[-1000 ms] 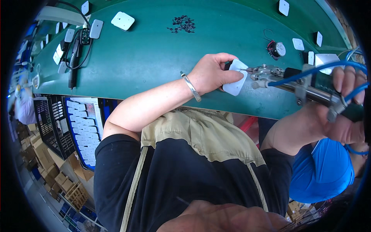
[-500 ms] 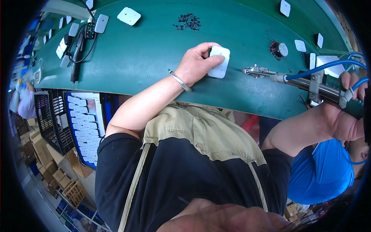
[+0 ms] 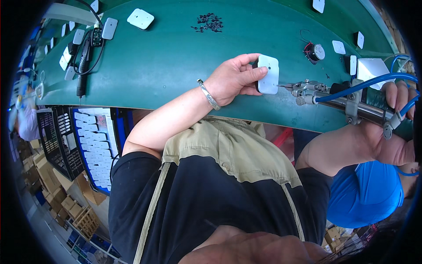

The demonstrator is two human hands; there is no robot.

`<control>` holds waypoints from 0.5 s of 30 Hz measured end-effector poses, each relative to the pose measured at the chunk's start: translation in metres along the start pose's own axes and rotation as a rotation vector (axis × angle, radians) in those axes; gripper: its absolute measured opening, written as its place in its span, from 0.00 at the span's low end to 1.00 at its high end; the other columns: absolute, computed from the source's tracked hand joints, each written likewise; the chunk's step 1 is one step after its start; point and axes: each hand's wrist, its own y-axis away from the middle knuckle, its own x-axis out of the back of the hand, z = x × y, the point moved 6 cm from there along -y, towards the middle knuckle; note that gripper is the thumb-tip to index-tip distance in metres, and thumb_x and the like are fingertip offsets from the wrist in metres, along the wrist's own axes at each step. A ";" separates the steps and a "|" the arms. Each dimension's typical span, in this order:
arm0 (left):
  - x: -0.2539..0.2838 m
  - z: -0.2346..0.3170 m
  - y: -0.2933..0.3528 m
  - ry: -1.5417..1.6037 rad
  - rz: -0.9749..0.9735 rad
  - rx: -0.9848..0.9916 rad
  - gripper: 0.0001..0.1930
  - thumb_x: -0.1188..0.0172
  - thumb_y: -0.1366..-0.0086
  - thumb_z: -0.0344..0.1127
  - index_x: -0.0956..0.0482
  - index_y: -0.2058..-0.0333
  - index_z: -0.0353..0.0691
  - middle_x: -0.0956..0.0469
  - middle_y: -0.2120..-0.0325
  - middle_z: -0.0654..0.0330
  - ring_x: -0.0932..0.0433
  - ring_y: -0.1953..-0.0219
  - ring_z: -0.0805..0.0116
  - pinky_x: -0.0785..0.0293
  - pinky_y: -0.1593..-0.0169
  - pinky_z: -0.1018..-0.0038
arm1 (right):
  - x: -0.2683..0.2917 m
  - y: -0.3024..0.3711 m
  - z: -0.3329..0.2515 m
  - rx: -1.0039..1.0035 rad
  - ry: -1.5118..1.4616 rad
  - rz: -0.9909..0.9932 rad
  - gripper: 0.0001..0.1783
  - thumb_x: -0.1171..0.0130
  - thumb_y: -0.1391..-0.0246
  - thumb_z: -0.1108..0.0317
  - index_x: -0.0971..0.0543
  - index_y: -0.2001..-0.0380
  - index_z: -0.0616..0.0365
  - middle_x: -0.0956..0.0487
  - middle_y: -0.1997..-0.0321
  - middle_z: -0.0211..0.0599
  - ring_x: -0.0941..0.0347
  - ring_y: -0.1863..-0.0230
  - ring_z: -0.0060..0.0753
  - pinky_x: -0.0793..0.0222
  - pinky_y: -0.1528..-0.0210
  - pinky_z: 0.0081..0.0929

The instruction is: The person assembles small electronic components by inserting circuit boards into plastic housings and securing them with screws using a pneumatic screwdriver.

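My left hand [image 3: 235, 79] grips a small rectangular device with a white face [image 3: 268, 79] and dark sides, thumb on the face and fingers behind. Its white face is tilted up and shows small dark holes. My right hand [image 3: 398, 99], at the far right, is wrapped round an air-driven screwdriver [image 3: 338, 99] with a metal body and blue hoses. The thin tip of this tool points left and meets the device's face near its lower right corner. Whether it presses into a hole I cannot tell. Part of my right hand is hidden by the tool and the dark picture rim.
Dark screws [image 3: 208, 23] lie piled on the green table [image 3: 176, 53]. A round motor-like part [image 3: 314, 52] with wires is behind the screwdriver. Another screwdriver [image 3: 85, 64] lies at left. A blue tray [image 3: 93, 143] holds many white pieces. A person in blue [image 3: 365, 193] is at right.
My left hand has moved the device right and tilted it. The screwdriver has turned slightly in my right hand, and its tip now meets the device. The view has shifted a little.
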 end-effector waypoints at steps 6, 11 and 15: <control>-0.005 0.004 0.005 0.054 -0.020 -0.022 0.22 0.44 0.42 0.34 0.37 0.50 0.36 0.25 0.66 0.60 0.24 0.65 0.72 0.22 0.65 0.76 | -0.013 -0.002 0.010 -0.298 0.082 -0.384 0.18 0.51 0.45 0.58 0.34 0.61 0.63 0.37 0.84 0.31 0.49 0.90 0.20 0.53 0.92 0.14; 0.002 -0.013 -0.002 0.051 0.042 -0.035 0.21 0.44 0.42 0.33 0.35 0.51 0.37 0.26 0.66 0.60 0.24 0.64 0.71 0.22 0.65 0.74 | 0.012 0.011 0.023 -0.033 0.028 -0.121 0.18 0.51 0.46 0.56 0.32 0.61 0.60 0.27 0.78 0.36 0.37 0.87 0.21 0.40 0.89 0.14; 0.010 -0.005 -0.003 0.010 0.070 -0.068 0.20 0.44 0.42 0.33 0.35 0.51 0.38 0.26 0.63 0.59 0.24 0.63 0.69 0.23 0.61 0.71 | -0.017 0.008 0.022 -0.071 -0.063 0.040 0.18 0.51 0.46 0.53 0.31 0.60 0.56 0.24 0.73 0.37 0.31 0.82 0.24 0.32 0.86 0.17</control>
